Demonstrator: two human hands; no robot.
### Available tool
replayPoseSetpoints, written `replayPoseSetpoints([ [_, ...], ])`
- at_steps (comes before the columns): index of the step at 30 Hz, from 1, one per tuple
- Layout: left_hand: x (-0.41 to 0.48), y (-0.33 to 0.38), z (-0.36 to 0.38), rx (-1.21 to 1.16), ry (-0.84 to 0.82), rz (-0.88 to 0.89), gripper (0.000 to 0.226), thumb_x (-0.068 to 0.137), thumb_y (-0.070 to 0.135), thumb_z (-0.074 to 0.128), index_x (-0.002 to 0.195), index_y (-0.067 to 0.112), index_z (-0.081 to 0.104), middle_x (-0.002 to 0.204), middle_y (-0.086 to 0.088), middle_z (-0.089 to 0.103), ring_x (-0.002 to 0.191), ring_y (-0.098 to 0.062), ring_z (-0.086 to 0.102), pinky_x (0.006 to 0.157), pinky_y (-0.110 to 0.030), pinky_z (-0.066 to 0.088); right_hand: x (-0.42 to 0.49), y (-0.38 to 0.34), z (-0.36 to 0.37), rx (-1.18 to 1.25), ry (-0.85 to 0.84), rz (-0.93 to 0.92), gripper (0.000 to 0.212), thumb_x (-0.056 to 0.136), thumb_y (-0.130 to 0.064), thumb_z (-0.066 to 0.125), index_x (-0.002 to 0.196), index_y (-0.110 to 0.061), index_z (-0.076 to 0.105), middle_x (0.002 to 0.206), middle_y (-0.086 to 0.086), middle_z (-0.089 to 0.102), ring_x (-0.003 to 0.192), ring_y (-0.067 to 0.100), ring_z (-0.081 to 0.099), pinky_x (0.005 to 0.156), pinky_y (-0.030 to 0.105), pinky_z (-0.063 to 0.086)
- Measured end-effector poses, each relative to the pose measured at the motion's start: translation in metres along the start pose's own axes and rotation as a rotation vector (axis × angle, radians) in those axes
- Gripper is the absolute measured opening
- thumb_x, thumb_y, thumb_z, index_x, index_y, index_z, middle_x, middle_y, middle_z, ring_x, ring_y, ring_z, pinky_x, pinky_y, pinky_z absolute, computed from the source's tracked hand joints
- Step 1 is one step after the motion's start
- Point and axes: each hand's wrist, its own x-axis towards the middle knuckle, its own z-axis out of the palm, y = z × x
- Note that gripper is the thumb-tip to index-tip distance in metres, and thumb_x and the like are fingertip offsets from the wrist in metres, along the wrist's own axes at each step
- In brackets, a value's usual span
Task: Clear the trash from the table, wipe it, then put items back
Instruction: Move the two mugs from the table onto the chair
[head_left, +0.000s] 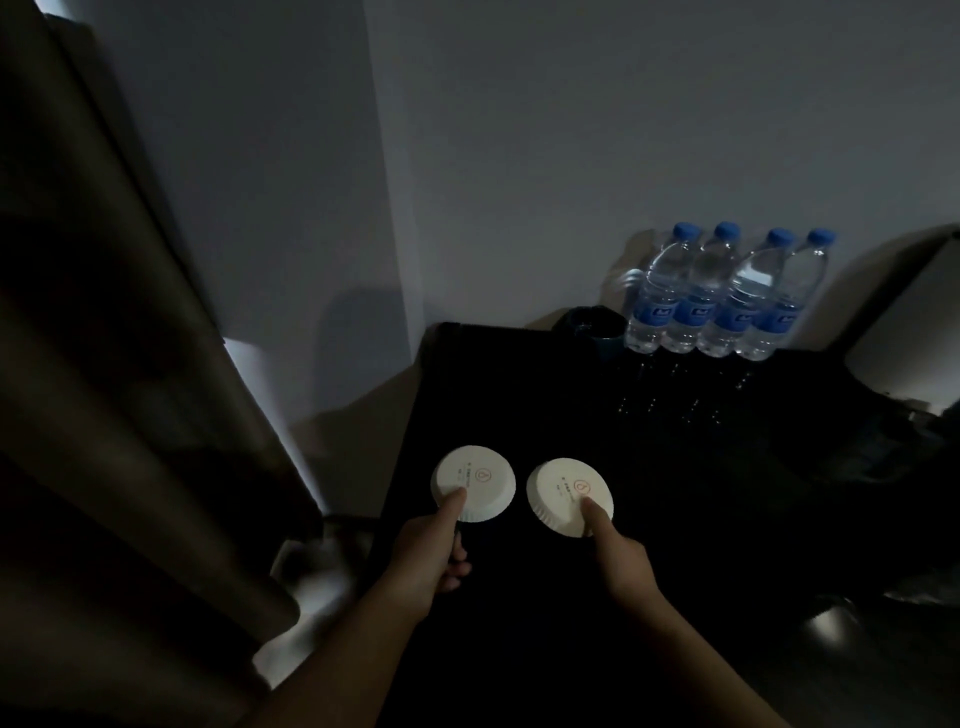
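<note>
Head view looked down on a dark tabletop (571, 415). The left grip (431, 558) pinched a white paper lid (470, 486) at its near rim, thumb on top. The right grip (621, 564) pinched a second paper lid (563, 491) the same way. The lids lay side by side, just apart, over the tabletop's near left part. Four water bottles (698, 291) stood at the far edge, with a dark cup (589, 327) just beside them.
</note>
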Motion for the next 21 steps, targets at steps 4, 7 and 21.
replayPoseSetpoints([
  [4, -0.009, -0.011, 0.004, 0.034, 0.047, 0.044, 0.046, 0.093, 0.046, 0.049, 0.065, 0.010, 0.049, 0.058, -0.004, 0.046, 0.053, -0.016, 0.048, 0.050, -0.022, 0.035, -0.013, 0.012, -0.014, 0.031, 0.003, 0.046, 0.039, 0.091, -0.047, 0.050, 0.076, -0.013, 0.059, 0.090, 0.011, 0.065, 0.085, 0.025, 0.063, 0.075, 0.033, 0.047],
  [7, -0.016, -0.016, 0.014, 0.065, 0.085, 0.080, 0.046, 0.093, 0.047, 0.049, 0.065, 0.010, 0.051, 0.058, -0.005, 0.047, 0.050, -0.017, 0.048, 0.047, -0.022, 0.032, -0.017, 0.015, -0.032, 0.135, -0.009, 0.100, 0.039, 0.091, -0.045, 0.050, 0.091, -0.007, 0.059, 0.100, 0.016, 0.065, 0.091, 0.028, 0.063, 0.076, 0.034, 0.050],
  [21, -0.077, -0.025, 0.178, 0.334, -0.022, 0.287, 0.049, 0.090, 0.053, 0.048, 0.063, 0.013, 0.054, 0.060, -0.005, 0.053, 0.054, -0.019, 0.052, 0.062, -0.027, 0.042, -0.037, 0.049, -0.201, 0.169, 0.206, -0.035, 0.043, 0.088, -0.050, 0.055, 0.084, -0.009, 0.069, 0.088, 0.010, 0.070, 0.086, 0.027, 0.067, 0.086, 0.041, 0.052],
])
